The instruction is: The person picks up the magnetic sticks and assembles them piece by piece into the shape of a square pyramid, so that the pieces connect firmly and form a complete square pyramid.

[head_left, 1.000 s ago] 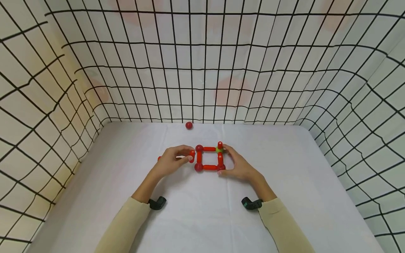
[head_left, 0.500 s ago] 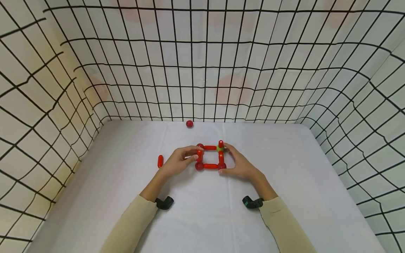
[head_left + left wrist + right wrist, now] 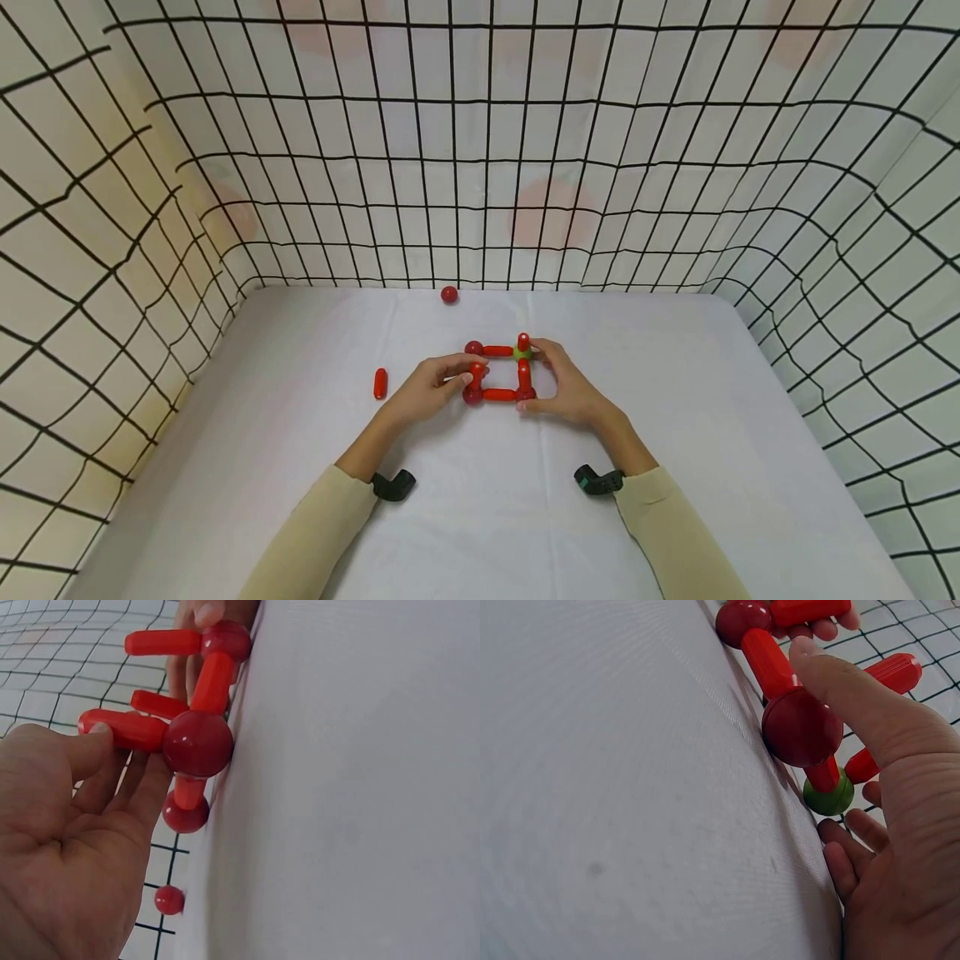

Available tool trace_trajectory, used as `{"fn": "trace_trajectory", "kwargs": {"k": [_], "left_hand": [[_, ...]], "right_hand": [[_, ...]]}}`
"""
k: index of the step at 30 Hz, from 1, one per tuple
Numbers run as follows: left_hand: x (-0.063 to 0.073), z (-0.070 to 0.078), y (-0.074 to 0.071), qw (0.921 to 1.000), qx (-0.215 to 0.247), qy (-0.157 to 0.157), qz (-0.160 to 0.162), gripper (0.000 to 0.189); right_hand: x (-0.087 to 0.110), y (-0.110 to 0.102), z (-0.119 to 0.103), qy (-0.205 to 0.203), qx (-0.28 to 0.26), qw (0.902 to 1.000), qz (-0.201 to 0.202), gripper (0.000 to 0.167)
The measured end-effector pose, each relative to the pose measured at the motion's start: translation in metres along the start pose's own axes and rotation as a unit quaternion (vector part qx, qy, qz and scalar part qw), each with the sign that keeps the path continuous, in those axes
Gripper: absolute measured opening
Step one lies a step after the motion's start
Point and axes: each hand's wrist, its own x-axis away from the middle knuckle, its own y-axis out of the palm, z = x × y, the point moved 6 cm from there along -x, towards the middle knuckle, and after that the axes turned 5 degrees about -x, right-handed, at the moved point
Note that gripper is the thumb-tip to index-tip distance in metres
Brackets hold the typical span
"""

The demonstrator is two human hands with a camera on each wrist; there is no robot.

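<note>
A square frame of red magnetic rods (image 3: pixel 498 395) and balls lies on the white cloth. Its corners are red balls (image 3: pixel 472 395) and, at the back right, one green ball (image 3: pixel 829 792). Upright rods stand on the green ball and the front-right ball (image 3: pixel 802 727). My left hand (image 3: pixel 427 388) pinches a red rod (image 3: pixel 127 730) between thumb and fingers; it stands on the front-left ball (image 3: pixel 198 744), touching it. My right hand (image 3: pixel 566 387) grips the frame's right side, thumb by the front-right ball and fingers by the green one.
A loose red rod (image 3: pixel 381 383) lies left of my left hand. One loose red ball (image 3: pixel 449 294) sits at the table's back edge. Black wire mesh (image 3: pixel 487 158) rises behind and along both sides of the white-covered table (image 3: pixel 480 517).
My left hand has moved right with its rod, from beside the frame onto the front-left ball. The loose rod at the left has come into full view. My right hand stays in place.
</note>
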Motion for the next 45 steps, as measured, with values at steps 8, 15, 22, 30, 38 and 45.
{"fn": "trace_trajectory", "kwargs": {"k": [8,15,22,30,38,45], "left_hand": [[0.002,0.001,-0.006,0.9994,0.022,0.007,0.026,0.04],[0.002,-0.008,-0.015,0.9954,-0.006,0.002,0.095,0.033],[-0.001,-0.013,-0.01,0.9934,-0.099,-0.007,0.059,0.042],[0.003,-0.018,-0.008,0.9906,-0.117,-0.044,0.055,0.03],[0.005,-0.013,-0.002,0.9933,-0.109,-0.028,0.027,0.024],[0.004,-0.008,0.002,0.9936,-0.111,-0.011,0.019,0.027]], "right_hand": [[0.0,-0.006,-0.001,-0.017,-0.02,0.9995,0.02,0.079],[0.0,-0.007,-0.001,-0.014,-0.028,0.9993,0.023,0.052],[0.001,-0.011,0.002,0.021,-0.035,0.9988,0.029,0.043],[-0.003,-0.012,0.0,-0.019,-0.071,0.9961,0.05,0.05],[0.001,-0.01,-0.002,-0.044,-0.087,0.9952,-0.008,0.075],[0.003,-0.001,-0.003,-0.007,0.01,0.9992,-0.038,0.116]]}}
